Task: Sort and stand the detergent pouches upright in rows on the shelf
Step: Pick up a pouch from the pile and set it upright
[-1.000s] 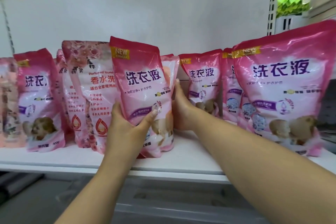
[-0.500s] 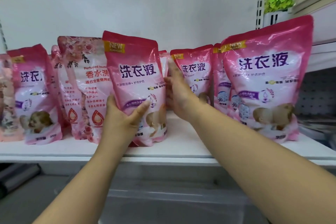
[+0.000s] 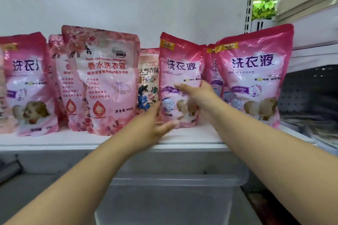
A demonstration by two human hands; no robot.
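Observation:
A pink detergent pouch [image 3: 180, 71] with blue lettering stands upright mid-shelf. My right hand [image 3: 198, 95] grips its right edge, thumb across the front. My left hand [image 3: 151, 126] holds its lower left corner, fingers along the left edge and thumb by the bottom. To its right stand matching pink pouches, the front one [image 3: 254, 78] large and upright. To its left are a floral perfumed-detergent pouch [image 3: 102, 82], another of that kind half hidden behind it, and a pink pouch [image 3: 27, 86]. A smaller pouch with blue flowers [image 3: 148, 82] shows at the back in the gap.
The white shelf board [image 3: 192, 139] has bare room along its front edge. A white back panel rises behind the pouches. A clear plastic bin [image 3: 173, 188] sits below the shelf. A dark perforated panel [image 3: 307, 93] and stacked goods border the right.
The pink pouch in both hands has moved right, away from the floral pouch and next to the pink row. This uncovered the small blue-flower pouch behind. My right hand now grips its right edge.

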